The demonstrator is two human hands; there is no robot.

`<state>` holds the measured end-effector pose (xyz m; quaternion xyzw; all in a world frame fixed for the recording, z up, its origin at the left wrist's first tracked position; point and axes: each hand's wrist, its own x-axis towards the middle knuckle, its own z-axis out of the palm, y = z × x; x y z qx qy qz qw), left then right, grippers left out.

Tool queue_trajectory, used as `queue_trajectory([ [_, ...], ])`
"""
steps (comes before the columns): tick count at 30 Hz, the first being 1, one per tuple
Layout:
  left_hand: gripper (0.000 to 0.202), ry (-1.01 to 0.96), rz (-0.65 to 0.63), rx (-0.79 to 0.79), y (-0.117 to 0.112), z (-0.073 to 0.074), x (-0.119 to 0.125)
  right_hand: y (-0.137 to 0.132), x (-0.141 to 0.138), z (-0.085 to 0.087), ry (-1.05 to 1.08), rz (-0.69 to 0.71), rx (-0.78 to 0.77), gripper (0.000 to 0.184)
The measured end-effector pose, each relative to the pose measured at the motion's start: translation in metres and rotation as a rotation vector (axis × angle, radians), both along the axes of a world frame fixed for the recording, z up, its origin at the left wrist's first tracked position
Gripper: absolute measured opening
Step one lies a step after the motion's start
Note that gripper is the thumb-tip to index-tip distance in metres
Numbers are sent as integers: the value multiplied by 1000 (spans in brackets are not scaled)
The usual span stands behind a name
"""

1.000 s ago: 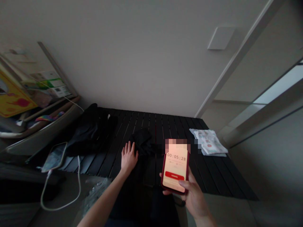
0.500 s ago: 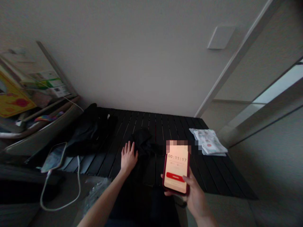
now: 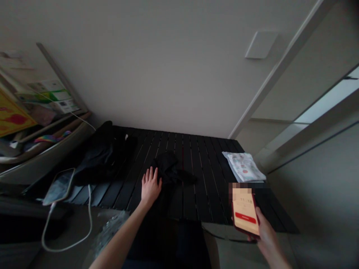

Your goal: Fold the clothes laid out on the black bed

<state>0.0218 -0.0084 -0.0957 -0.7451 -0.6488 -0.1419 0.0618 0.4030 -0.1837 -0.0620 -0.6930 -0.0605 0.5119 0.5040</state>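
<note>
My right hand (image 3: 265,228) is wrapped round a smartphone (image 3: 245,213) in a dark red case, out to the right over the front edge of the black slatted table (image 3: 209,186). Its lit screen shows a timer and a red bar; the top part is pixelated. A dark strap (image 3: 221,237) trails from the phone to the left. My left hand (image 3: 150,188) lies flat with its fingers stretched out, at the left edge of a crumpled black cloth (image 3: 168,164). Whether its fingertips touch the cloth I cannot tell.
A white printed packet (image 3: 245,168) lies at the table's right end. On the left are a dark fabric bundle (image 3: 98,153), a second phone (image 3: 59,186) with a white cable (image 3: 90,213), and a filled bin (image 3: 56,149). Clear plastic wrapping (image 3: 109,228) sits below the front edge.
My right hand has carried the phone to the right and a little down, uncovering more of the black cloth and the strap. My left hand stays by the cloth. The view has shifted slightly.
</note>
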Motion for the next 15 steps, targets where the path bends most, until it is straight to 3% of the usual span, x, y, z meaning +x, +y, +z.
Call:
queue_trajectory([
  [2,53,-11,-1,2,1,0,0,-7,29,-13,-91,-55,-21,54],
  [5,53,-35,-5,-3,1,0,0,-17,54,-20,-143,-100,10,52],
  [11,53,-18,-5,-8,2,2,1,-16,59,-21,-133,-86,-2,61],
  [15,53,-8,1,-15,2,2,2,-2,82,-32,-237,-71,-77,71],
])
